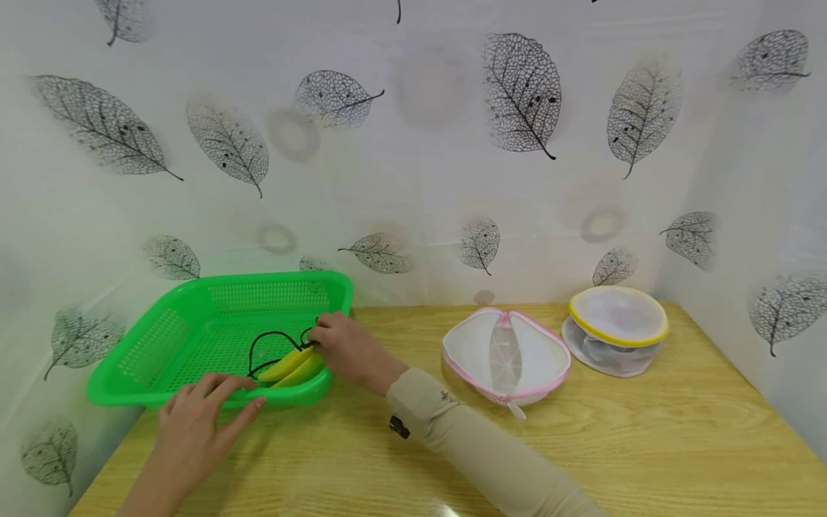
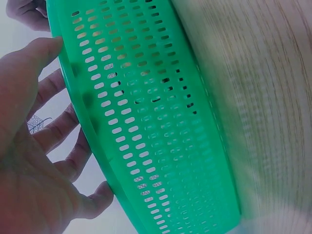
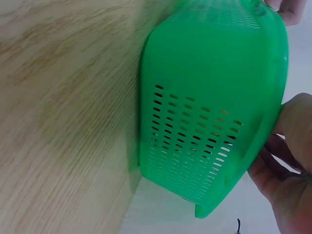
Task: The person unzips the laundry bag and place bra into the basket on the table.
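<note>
A green plastic basket (image 1: 213, 397) with perforated sides stands at the left of the table. In its near right corner lie long yellow pieces (image 1: 291, 368), with thin black cord (image 1: 274, 333) looping beside them. My right hand (image 1: 345, 350) reaches over that corner, fingers curled at the black cord by the top end of the yellow pieces; the fingertips are partly hidden. In the right wrist view, the basket's rim covers part of the right hand (image 3: 292, 161). My left hand (image 1: 197, 424) is at the near rim, fingers spread and loosely bent over the edge, holding nothing.
Right of the basket, a white mesh bag (image 1: 468, 352) with pink trim and a zip lies opened on the wooden table (image 1: 581, 459). Farther right sits a round mesh bag (image 1: 617, 316) with yellow trim. A leaf-patterned sheet (image 1: 420, 179) rises behind the table.
</note>
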The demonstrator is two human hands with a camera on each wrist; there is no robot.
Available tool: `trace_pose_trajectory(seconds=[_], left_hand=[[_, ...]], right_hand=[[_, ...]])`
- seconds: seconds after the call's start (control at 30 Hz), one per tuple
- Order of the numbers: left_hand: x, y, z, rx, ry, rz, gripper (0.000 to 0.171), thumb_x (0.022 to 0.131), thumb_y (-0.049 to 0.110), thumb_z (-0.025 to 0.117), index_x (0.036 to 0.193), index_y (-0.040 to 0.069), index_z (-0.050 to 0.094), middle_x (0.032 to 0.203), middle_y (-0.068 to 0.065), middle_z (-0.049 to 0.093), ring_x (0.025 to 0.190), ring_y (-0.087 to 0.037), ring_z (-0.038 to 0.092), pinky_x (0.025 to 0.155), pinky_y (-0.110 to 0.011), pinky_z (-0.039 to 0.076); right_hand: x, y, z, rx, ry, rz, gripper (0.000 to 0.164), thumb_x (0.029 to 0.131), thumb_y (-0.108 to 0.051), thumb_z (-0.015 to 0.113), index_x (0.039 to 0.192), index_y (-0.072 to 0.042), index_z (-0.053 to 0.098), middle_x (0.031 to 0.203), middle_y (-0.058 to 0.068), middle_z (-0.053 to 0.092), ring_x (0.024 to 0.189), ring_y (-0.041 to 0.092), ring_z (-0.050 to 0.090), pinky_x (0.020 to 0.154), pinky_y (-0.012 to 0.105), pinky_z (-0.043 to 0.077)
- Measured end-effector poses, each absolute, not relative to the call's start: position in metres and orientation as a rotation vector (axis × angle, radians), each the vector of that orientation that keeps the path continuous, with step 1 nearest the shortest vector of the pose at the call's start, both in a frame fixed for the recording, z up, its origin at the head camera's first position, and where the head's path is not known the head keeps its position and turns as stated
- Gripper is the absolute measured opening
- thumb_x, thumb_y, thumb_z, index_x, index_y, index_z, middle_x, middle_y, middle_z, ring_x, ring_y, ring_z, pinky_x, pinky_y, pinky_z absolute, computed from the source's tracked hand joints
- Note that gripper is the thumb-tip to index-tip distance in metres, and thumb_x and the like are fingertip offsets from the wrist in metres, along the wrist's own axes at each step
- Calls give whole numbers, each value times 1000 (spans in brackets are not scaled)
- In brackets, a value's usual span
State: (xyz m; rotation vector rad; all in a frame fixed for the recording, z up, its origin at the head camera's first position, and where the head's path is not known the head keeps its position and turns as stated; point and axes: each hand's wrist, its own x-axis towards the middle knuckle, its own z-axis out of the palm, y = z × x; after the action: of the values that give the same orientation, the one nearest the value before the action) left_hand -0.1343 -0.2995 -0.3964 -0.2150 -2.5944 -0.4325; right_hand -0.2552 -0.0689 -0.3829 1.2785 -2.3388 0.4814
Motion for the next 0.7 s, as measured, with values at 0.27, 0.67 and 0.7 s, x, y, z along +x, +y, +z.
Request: trace_pose_trajectory(seconds=[0.27,0.67,0.7], left_hand=[[-135,-299,-397,-208,-2597,-440,26,85,34,82,107,23,73,111,-8,69,100,-47,59,84,-69,35],[-135,-299,-397,-204,-2602,-455,26,85,33,82,107,22,74,111,-9,69,101,-48,59,84,-69,35],[-135,-299,-397,-205,-2601,-456,26,85,33,82,107,22,74,111,-9,69,101,-48,59,84,-69,35]], right_hand=[[-255,-64,-384,1324,-2318,626,18,98,1,61,104,-7,76,102,5,69,94,15,65,86,20,53],[-236,-1,-362,1253,-2536,578,10,95,-6,67,104,-8,73,99,7,69,89,21,67,79,30,56],[-233,8,-360,1217,-2593,527,10,96,-11,69,105,-9,72,100,6,69,89,21,68,79,31,57]])
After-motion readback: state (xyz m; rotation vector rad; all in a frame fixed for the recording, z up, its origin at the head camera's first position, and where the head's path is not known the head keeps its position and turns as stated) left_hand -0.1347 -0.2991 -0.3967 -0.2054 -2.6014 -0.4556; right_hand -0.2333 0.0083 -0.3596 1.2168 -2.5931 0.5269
